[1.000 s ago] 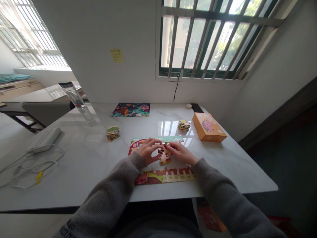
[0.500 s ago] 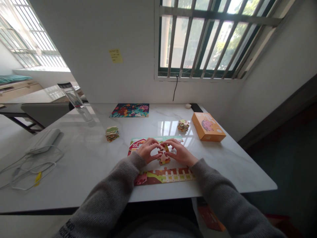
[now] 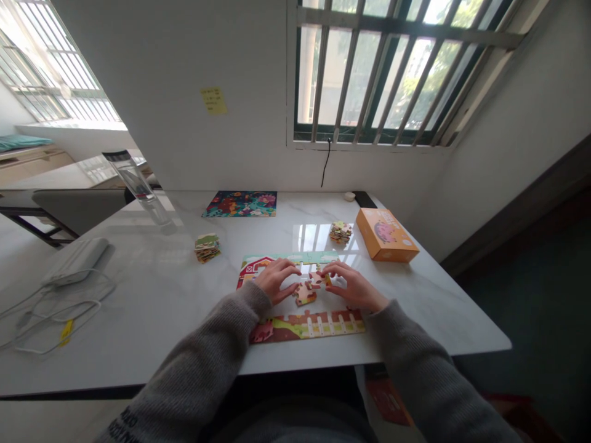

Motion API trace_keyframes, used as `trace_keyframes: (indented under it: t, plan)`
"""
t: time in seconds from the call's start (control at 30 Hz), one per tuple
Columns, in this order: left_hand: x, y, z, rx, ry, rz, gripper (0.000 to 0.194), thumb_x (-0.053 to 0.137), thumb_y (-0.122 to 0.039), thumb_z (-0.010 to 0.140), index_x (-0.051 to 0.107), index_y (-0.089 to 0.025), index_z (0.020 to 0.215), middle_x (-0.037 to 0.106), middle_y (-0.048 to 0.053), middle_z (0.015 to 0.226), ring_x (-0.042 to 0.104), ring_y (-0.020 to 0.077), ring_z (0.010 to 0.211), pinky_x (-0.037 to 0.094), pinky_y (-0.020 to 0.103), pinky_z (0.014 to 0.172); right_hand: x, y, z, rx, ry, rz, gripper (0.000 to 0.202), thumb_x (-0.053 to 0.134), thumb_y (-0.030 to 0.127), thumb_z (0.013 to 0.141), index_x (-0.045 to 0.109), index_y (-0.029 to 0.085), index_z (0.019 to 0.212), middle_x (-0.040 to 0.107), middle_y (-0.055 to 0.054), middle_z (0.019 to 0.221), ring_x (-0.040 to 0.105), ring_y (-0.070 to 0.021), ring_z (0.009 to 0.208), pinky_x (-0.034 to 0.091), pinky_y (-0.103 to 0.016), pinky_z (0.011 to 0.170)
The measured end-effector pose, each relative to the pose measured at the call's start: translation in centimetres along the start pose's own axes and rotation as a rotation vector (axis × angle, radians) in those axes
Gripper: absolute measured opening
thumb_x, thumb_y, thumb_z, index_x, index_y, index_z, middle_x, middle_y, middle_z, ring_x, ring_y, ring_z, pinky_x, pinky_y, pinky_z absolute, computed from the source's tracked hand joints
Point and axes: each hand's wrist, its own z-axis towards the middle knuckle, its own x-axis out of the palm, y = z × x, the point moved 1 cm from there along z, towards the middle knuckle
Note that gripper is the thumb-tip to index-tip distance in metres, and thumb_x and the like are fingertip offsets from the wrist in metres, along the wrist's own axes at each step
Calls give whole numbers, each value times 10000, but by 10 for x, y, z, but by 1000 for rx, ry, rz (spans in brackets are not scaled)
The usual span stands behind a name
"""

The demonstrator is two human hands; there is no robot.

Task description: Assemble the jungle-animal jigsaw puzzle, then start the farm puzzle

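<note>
A partly joined jigsaw puzzle lies before me, with a barn section [image 3: 250,269] at the upper left and a fence strip [image 3: 323,325] along the bottom. My left hand [image 3: 277,280] rests over the barn side, thumb and fingers apart. Its thumb tip is close to a few joined puzzle pieces [image 3: 305,295] in the middle; whether it touches them I cannot tell. Just right of these, my right hand [image 3: 355,288] has a puzzle piece [image 3: 317,279] between thumb and fingers, its yellow edge at the fingertips.
Stacks of puzzle pieces sit at left [image 3: 207,247] and right [image 3: 340,232]. An orange box [image 3: 386,235] stands at the right. Toward the wall lies a colourful picture sheet [image 3: 241,204]. A bottle [image 3: 138,184], a white device [image 3: 83,261] and cables [image 3: 64,301] occupy the left.
My right hand has moved right, away from my left hand, with the puzzle piece at its fingertips. The left hand stays nearly where it was. The view has shifted slightly.
</note>
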Motion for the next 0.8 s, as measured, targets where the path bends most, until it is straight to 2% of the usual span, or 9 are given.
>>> trace_keyframes:
  t: [0.1, 0.27, 0.37, 0.8]
  plan:
    - [2, 2, 0, -4, 29, 31, 146, 564, -248, 929, 647, -203, 1040, 649, 81, 1028, 599, 232, 965, 519, 401, 884, -6, -3, -23, 45, 7, -56, 220, 690, 284, 900, 652, 261, 1115, 651, -75, 1164, 590, -253, 1141, 487, -450, 1019]
    - [2, 3, 0, -12, 90, 29, 146, 547, -231, 928, 650, -196, 1024, 657, 78, 1015, 599, 225, 952, 515, 401, 882, -12, -4, -61, 113, -13, -139, 190, 659, 261, 912, 658, 260, 1102, 664, -80, 1195, 582, -260, 1154, 487, -467, 1017]
    - [2, 3, -1, -14, 103, 12, 140, 548, -220, 924, 649, -196, 1018, 658, 74, 1009, 607, 222, 947, 515, 401, 881, -14, -4, -75, 134, -53, -149, 210, 650, 256, 914, 655, 270, 1123, 665, -76, 1221, 583, -262, 1164, 490, -476, 1019]
    - [4, 8, -2, -21, 117, -12, 122, 569, -207, 914, 665, -204, 991, 663, 65, 981, 617, 219, 934, 522, 396, 878, -19, 1, -83, 180, -32, -157, 239, 573, 193, 925, 662, 279, 1130, 658, -67, 1284, 571, -257, 1208, 470, -488, 1054]
